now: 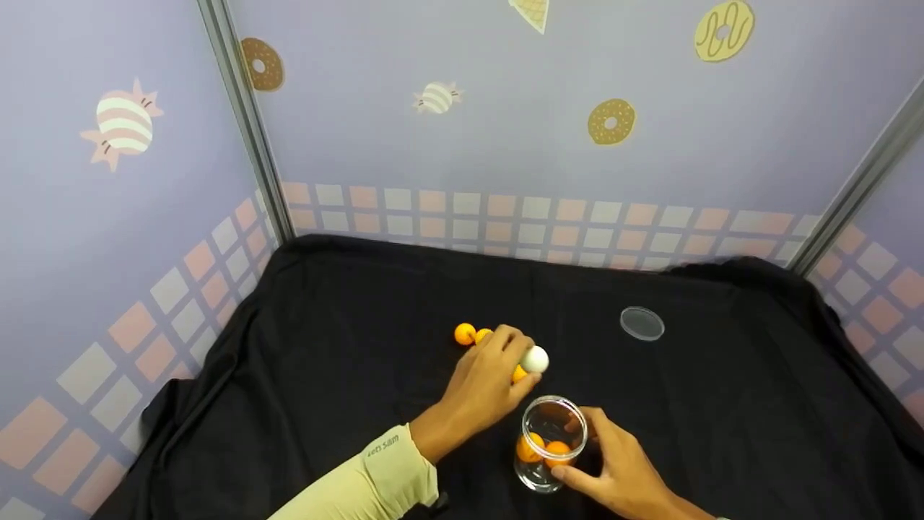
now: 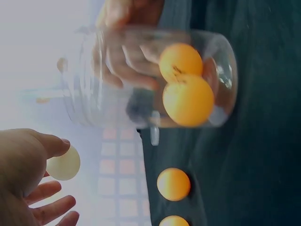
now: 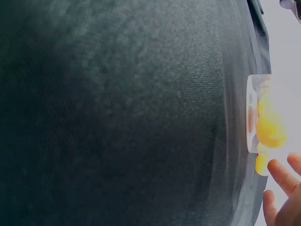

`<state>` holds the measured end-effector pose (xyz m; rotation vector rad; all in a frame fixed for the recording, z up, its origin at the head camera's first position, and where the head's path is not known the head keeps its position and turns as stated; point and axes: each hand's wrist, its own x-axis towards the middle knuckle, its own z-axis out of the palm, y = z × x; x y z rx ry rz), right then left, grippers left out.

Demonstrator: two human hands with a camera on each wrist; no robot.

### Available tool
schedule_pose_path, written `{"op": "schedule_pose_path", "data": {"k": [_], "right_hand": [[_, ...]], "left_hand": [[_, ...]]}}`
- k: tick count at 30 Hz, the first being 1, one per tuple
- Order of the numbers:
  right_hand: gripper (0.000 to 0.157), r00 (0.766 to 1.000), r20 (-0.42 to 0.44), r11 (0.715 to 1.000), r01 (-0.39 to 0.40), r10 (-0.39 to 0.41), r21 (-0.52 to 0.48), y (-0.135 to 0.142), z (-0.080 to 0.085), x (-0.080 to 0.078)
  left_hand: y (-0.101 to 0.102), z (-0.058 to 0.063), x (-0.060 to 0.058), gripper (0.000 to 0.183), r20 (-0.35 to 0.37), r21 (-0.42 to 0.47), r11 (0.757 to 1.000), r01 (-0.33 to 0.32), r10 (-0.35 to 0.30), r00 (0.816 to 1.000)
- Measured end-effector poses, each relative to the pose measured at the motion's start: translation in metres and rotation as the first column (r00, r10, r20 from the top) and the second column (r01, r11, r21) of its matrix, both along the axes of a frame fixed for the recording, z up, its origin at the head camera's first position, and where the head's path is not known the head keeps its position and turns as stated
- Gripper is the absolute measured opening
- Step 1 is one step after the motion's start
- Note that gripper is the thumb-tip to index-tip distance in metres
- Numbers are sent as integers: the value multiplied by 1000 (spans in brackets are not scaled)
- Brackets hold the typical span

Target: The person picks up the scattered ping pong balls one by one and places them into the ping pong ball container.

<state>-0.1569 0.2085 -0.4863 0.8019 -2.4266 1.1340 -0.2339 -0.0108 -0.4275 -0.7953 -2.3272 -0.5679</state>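
One sleeve (image 1: 397,469) reads roughly "Lets sam"; left grip (image 1: 492,375) pinches a white ball (image 1: 535,360), right grip (image 1: 617,462) clasps a clear jar (image 1: 551,426).

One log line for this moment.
left hand: holds white ball | right hand: holds jar | inside: two orange balls | clear disc: on black cloth

White ball (image 1: 535,360), orange balls (image 1: 465,334), black cloth (image 1: 361,347), lavender wall (image 1: 505,144), pink and white squares (image 1: 499,209)

Left hand (image 1: 489,375) holds round white ball (image 1: 535,359); right hand (image 1: 622,464) grips transparent cylindrical jar (image 1: 550,427), two orange balls (image 1: 530,448) inside. Clear flat disc (image 1: 642,323) on black cloth (image 1: 722,404).
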Motion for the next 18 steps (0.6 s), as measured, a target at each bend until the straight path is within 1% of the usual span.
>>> {"op": "schedule_pose_path", "data": {"k": [2, 4, 10, 14, 18], "right_hand": [[62, 1000, 3, 1000, -3, 3, 0, -1, 1, 0], [62, 1000, 7, 1000, -4, 4, 0, 0, -2, -1], [64, 1000, 31, 1000, 1, -2, 22, 9, -22, -12], [66, 1000, 23, 999, -13, 12, 38, 12, -28, -16], [65, 1000, -1, 999, -16, 16, 44, 13, -29, -16]], "left_hand": [[3, 4, 6, 33, -3, -8, 1000, 27, -28, 1000], [5, 7, 11, 34, -7, -22, 998, 53, -53, 999], [11, 14, 28, 32, -26, -73, 992, 102, -104, 994], [15, 16, 40, 33, -42, -95, 987, 128, -132, 990], [16, 16, 51, 33, -57, -118, 982, 147, -155, 986]]}}
